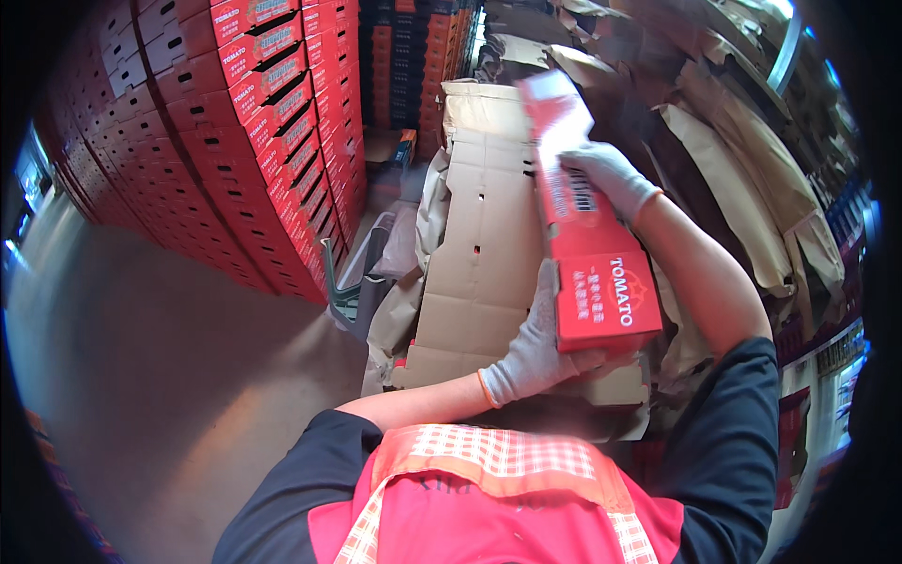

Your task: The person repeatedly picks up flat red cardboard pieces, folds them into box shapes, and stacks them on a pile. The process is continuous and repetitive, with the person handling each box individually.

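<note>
A red cardboard carton (601, 240) with white print is held tilted on its side in front of me, its long side facing up. My left hand (540, 343), in a pale grey glove with an orange cuff, grips its near end from below and the left. Farther up, my right hand (611, 177), gloved the same way, has its fingers over the carton's side. Beneath lies flat brown cardboard (474, 254) with small punched holes, partly covered by the carton. The carton's far end is blurred.
Tall stacks of red cartons (235, 122) stand on the left, bound with dark straps. Crumpled brown paper (723, 179) is heaped along the right. Beside the cardboard is a grey and green metal frame (346, 291). Grey floor (169, 367) stretches to the left, and more stacked boxes (409, 70) stand behind.
</note>
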Available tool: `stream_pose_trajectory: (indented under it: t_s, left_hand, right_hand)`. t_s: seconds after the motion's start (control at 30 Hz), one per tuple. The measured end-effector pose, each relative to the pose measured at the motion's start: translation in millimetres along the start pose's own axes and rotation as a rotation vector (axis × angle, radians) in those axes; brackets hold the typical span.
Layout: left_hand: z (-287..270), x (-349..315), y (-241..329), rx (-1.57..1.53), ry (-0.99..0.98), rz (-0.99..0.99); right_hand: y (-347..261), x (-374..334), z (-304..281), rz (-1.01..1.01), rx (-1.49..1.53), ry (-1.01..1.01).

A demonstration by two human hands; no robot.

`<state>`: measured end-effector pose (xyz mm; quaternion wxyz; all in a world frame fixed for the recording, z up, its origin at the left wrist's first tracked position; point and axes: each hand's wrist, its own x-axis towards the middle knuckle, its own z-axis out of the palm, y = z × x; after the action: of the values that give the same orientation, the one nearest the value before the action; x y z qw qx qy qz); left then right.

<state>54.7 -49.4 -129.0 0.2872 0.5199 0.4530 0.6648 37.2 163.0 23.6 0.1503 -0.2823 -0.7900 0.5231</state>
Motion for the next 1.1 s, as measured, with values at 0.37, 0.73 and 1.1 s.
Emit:
stream_pose_trajectory:
  t_s: [0.37, 0.73, 1.1]
  left_hand:
    - [-132.0, -25.0, 47.6, 0.744, -0.232, 0.210]
    - [-158.6, 24.2, -62.2, 1.450, -1.190, 0.348]
    - [-113.0, 31.9, -6.5, 1.190, -0.729, 0.179]
  right_hand:
    - [203.6, -20.0, -65.1, -0.140, -1.538, 0.092]
    - [204.0, -198.6, -26.8, -0.461, -1.135, -0.459]
    - [173.9, -184.4, -70.5, -0.257, -0.824, -0.059]
